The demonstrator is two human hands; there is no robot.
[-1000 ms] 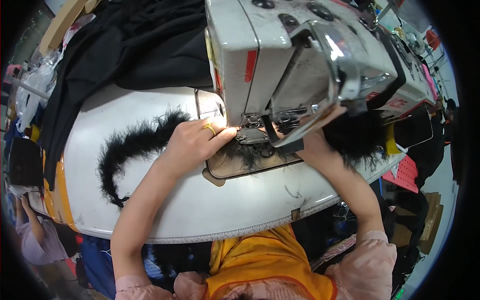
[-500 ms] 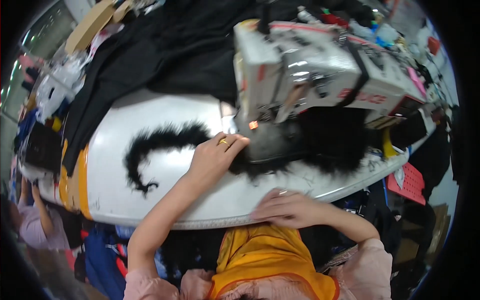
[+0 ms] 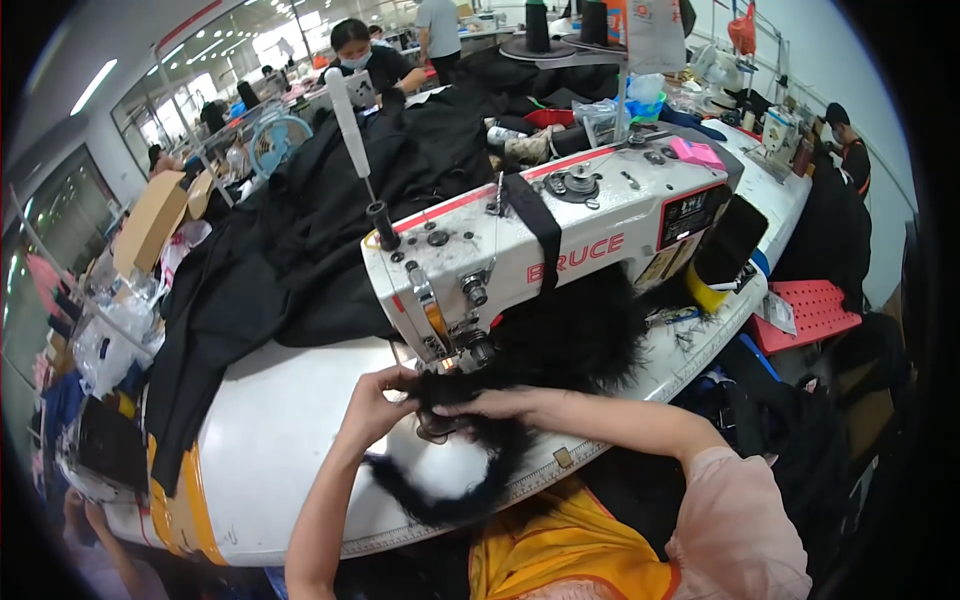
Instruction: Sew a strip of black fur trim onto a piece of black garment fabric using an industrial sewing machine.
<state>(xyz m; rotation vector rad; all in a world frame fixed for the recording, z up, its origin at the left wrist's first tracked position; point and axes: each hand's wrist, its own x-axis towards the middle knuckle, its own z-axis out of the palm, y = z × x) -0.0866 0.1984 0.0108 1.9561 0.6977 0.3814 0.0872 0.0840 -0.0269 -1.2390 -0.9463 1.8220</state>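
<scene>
A strip of black fur trim (image 3: 430, 508) curls across the white table in front of the sewing machine (image 3: 620, 225), its loose tail looping toward the near edge. My left hand (image 3: 378, 402) pinches the trim's upper end just below the needle area, fingers closed. From the right, my right hand (image 3: 490, 405) grips the same fur close beside the left, its fingertips partly sunk in the pile. A larger mass of black fur (image 3: 575, 335) lies beneath the machine's arm. The needle and presser foot are largely hidden by fur and machine parts.
Black cloth (image 3: 290, 235) is heaped behind and left of the machine. A pink-red perforated tray (image 3: 808, 312) sits to the right. Thread cones (image 3: 537, 28) stand at the back. Orange tape (image 3: 205, 510) covers the table's left edge. Co-workers (image 3: 365, 65) are farther off.
The view has tilted up, showing more of the room. My right hand has left the table's near edge and joined my left at the fur. The trim's tail now curls nearer me.
</scene>
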